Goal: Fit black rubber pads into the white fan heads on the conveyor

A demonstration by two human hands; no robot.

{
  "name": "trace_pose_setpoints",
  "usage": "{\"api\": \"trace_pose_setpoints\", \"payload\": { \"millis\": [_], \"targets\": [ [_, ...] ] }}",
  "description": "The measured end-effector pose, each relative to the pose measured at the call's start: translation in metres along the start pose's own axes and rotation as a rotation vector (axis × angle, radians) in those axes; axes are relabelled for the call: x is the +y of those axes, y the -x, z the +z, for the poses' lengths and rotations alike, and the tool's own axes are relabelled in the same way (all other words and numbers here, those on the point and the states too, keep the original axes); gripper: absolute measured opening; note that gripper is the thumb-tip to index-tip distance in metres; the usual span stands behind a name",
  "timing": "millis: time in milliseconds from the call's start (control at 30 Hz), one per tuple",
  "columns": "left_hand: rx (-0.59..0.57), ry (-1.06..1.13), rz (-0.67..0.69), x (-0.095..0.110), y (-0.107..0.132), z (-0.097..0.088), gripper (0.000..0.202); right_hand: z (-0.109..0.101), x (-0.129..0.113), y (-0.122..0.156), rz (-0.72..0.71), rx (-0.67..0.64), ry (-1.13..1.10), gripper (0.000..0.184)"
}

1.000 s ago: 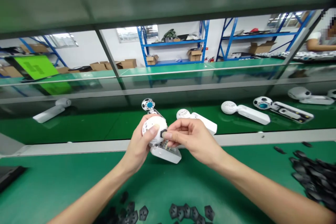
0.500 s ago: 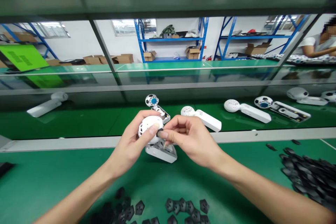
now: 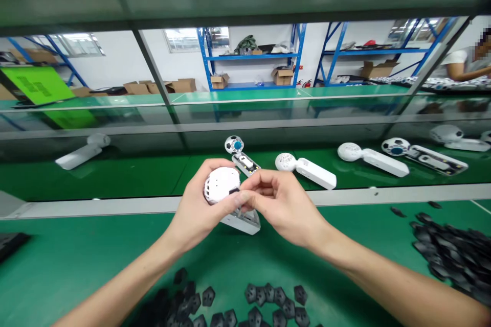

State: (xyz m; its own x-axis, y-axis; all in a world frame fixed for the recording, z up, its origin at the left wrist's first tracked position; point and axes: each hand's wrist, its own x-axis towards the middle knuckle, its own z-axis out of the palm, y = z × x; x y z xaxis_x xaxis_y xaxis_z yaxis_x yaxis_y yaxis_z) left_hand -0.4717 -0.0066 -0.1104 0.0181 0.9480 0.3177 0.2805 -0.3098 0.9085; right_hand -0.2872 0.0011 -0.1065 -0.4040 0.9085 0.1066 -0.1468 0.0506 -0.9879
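Observation:
My left hand (image 3: 197, 212) is closed around the round, vented head of a white plastic housing (image 3: 221, 182). Below the hands juts its handle (image 3: 243, 223), open on the upper side and partly covered by my fingers. A small black pentagon piece (image 3: 233, 190) sits at the head's right lower edge. My right hand (image 3: 284, 204) pinches at that piece with thumb and forefinger, and the left thumb presses close beside it. The fingertips hide most of the piece, so I cannot tell how deep it sits.
Several loose black pentagon pieces (image 3: 254, 315) lie on the green table in front of me. A pile of black parts (image 3: 452, 253) is at the right. Past a pale rail (image 3: 345, 194), similar white units (image 3: 316, 172) lie on a green belt. A person (image 3: 462, 65) sits far right.
My left thumb has slid off the top of the head, down and right to the black piece. The units on the belt have shifted right in view.

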Motion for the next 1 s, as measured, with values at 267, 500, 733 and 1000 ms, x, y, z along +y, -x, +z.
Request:
{"api": "trace_pose_setpoints", "payload": {
  "millis": [267,500,733,1000],
  "targets": [
    [0.117,-0.030,0.134,-0.010,-0.002,0.004,0.033,-0.023,-0.017,-0.005,0.040,-0.191,0.116,0.018],
    [0.093,0.283,-0.068,-0.023,-0.013,0.000,0.038,-0.039,-0.034,0.001,0.165,-0.203,0.610,0.023],
    [0.156,0.383,-0.198,-0.024,-0.026,0.001,0.057,-0.016,-0.009,0.021,0.120,-0.653,1.150,0.003],
    [0.468,0.603,-0.624,-0.054,-0.057,-0.022,0.005,-0.002,-0.001,0.030,0.025,-0.801,1.242,0.008]
  ]
}}
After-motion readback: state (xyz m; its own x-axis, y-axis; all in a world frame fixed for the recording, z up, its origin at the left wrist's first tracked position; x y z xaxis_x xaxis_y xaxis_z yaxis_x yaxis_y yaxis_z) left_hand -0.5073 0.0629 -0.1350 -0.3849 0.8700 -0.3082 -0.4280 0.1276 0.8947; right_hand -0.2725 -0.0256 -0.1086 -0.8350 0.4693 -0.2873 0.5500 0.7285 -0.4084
